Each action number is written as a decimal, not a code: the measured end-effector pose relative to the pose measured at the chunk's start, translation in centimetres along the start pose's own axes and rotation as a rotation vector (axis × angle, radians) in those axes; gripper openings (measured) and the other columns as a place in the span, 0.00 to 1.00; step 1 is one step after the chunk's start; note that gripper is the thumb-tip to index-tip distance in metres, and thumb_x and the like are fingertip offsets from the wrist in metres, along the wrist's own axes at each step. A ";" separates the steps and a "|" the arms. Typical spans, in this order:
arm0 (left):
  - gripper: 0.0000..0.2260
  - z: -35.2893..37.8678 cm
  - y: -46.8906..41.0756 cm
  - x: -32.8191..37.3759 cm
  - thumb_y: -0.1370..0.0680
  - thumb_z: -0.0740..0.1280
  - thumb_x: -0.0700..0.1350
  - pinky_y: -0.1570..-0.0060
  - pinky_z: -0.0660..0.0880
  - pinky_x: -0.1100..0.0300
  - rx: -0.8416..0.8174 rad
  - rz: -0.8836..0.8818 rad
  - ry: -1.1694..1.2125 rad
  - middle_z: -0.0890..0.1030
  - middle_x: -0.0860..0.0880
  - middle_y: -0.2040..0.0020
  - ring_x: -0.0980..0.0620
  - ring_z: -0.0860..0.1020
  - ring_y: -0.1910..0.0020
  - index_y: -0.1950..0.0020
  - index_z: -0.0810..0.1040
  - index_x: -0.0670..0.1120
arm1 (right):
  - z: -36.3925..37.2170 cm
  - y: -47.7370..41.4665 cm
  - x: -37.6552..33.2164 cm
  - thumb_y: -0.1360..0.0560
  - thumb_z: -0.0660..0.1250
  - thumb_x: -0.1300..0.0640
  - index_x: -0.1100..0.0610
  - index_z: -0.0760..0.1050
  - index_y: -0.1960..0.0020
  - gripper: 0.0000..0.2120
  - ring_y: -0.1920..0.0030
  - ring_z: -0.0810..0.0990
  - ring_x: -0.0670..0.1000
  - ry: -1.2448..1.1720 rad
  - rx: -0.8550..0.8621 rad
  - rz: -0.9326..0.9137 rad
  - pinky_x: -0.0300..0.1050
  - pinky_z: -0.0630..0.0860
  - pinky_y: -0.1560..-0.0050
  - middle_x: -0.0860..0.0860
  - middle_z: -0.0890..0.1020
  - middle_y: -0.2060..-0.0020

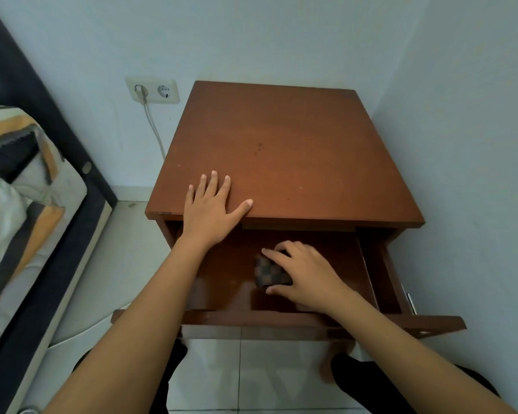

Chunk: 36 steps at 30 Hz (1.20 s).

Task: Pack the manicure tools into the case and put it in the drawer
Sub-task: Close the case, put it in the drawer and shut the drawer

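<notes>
the wooden nightstand fills the middle of my view, its top bare except for my left hand, which lies flat and spread near the front edge, gripping nothing, just bracing. below it the drawer is pulled well out toward me, and my right hand is down inside it, fingers curled over the checkered case, which sits low in the drawer, about midway across it.

i judge this to be the last step: the case is shut and going into the drawer. i cannot tell whether it already rests on the drawer floor or hangs just above it. the next move, as i read it, calls for letting go, lifting my right hand clear of the drawer front, then pushing the drawer closed while the left steadies the top.

my palm covers most of the case, so its clasp or zip is hidden, and no tools show anywhere. the drawer's inside is dark and its front corners are hard to read.
</notes>
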State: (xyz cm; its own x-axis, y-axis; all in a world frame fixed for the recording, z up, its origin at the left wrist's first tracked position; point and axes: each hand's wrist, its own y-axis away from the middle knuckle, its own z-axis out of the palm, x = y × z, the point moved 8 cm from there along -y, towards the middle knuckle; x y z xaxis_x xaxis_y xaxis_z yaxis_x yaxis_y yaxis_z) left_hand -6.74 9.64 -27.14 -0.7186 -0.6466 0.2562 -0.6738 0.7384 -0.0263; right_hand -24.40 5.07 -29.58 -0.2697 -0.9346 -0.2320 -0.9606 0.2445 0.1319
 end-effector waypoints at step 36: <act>0.14 0.9 18.2 3.8 0.26 0.69 0.44 0.42 0.72 0.65 0.109 0.347 0.403 0.81 0.51 0.44 0.59 0.74 0.44 0.41 0.80 0.48 | -2.0 11.9 -0.6 0.29 0.70 0.63 0.58 0.81 0.48 0.10 0.49 0.79 0.50 -0.248 0.493 -0.001 0.39 0.76 0.48 0.53 0.83 0.52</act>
State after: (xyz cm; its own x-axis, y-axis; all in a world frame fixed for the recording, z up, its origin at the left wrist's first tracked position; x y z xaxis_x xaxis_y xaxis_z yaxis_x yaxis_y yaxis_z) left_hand -21.90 20.48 -27.56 -0.7934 -0.2283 0.5643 -0.4384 0.8574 -0.2696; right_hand -35.50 8.03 -25.94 -0.2194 -0.8605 -0.4597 -0.8623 0.3915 -0.3213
